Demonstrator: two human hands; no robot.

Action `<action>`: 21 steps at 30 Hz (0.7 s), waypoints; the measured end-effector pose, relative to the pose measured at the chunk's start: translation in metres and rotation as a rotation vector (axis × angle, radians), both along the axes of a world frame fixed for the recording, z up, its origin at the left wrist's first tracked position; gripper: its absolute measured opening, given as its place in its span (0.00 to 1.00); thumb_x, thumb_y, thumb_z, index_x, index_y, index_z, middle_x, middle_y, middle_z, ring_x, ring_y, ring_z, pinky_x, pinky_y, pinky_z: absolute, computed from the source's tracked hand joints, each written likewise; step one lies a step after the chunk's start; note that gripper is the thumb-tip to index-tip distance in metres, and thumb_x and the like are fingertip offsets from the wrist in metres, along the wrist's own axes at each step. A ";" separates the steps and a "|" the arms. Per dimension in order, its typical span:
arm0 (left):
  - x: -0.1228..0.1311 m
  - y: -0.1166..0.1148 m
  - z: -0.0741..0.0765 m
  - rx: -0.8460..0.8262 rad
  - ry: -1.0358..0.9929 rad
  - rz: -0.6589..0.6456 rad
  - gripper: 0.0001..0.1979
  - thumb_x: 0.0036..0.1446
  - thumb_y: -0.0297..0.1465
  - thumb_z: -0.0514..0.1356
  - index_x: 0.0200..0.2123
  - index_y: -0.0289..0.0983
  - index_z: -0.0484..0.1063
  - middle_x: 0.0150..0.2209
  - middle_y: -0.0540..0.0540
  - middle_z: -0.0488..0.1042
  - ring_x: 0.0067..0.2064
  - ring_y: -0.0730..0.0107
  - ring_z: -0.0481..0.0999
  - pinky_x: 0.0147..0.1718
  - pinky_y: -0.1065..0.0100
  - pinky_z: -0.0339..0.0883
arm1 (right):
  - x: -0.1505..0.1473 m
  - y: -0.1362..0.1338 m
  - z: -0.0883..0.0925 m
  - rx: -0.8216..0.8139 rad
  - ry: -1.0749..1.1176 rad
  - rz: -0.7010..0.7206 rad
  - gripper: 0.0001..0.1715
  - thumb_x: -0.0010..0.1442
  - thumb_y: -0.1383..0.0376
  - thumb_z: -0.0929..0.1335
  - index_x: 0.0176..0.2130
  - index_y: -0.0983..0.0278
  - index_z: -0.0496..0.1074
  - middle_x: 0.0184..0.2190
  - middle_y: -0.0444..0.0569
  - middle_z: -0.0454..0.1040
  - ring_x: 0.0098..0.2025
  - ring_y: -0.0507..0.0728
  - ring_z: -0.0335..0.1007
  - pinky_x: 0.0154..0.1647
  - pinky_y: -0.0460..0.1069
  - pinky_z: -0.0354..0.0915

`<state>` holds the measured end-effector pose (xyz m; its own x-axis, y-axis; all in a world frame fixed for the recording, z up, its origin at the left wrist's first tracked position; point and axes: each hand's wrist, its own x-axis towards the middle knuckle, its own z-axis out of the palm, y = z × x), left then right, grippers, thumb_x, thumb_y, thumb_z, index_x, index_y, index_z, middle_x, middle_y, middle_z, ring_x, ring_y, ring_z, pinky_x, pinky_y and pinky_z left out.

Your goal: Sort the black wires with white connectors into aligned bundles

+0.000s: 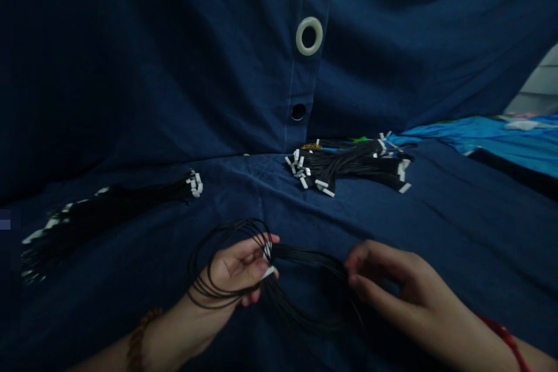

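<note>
My left hand (238,270) is closed round a bunch of thin black wires (300,285) with white connector ends, which loop out over my wrist and run across to the right. My right hand (392,288) pinches the same bunch of wires at its right end, fingers curled on the strands. Both hands rest low over a dark blue cloth (261,197).
A pile of black wires with white connectors (349,165) lies beyond the hands at centre right. Another long bundle (108,209) lies at the left. A blue curtain with a white grommet (309,36) hangs behind. Light blue fabric (492,139) shows at the right.
</note>
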<state>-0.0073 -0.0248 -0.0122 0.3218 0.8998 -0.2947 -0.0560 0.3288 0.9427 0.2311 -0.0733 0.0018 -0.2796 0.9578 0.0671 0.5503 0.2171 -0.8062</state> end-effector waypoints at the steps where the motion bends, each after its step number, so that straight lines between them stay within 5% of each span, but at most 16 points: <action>1: 0.000 0.000 0.000 -0.003 0.004 0.008 0.24 0.41 0.36 0.66 0.44 0.36 0.71 0.24 0.47 0.74 0.15 0.84 0.63 0.13 0.81 0.49 | -0.001 0.000 0.000 -0.002 -0.021 0.007 0.09 0.61 0.60 0.61 0.34 0.61 0.65 0.30 0.44 0.70 0.32 0.51 0.66 0.31 0.45 0.62; 8: 0.000 0.000 0.000 0.002 -0.003 0.039 0.18 0.49 0.32 0.62 0.45 0.39 0.70 0.26 0.48 0.73 0.18 0.85 0.63 0.15 0.82 0.51 | -0.002 -0.008 0.005 0.047 -0.244 0.004 0.10 0.59 0.60 0.61 0.31 0.60 0.68 0.27 0.45 0.71 0.29 0.52 0.68 0.29 0.46 0.64; 18: -0.001 0.002 -0.004 0.036 -0.012 0.062 0.18 0.48 0.33 0.63 0.44 0.38 0.72 0.26 0.47 0.73 0.17 0.83 0.64 0.14 0.81 0.51 | -0.004 -0.002 0.001 -0.095 -0.224 -0.044 0.10 0.60 0.58 0.60 0.32 0.60 0.66 0.28 0.45 0.72 0.29 0.54 0.70 0.27 0.46 0.66; 21: -0.001 0.004 -0.006 0.021 -0.007 0.068 0.20 0.46 0.33 0.64 0.44 0.36 0.71 0.26 0.47 0.73 0.16 0.83 0.63 0.12 0.80 0.51 | 0.000 -0.006 0.002 0.120 -0.285 -0.087 0.07 0.60 0.63 0.60 0.32 0.59 0.64 0.27 0.44 0.72 0.27 0.52 0.70 0.25 0.45 0.66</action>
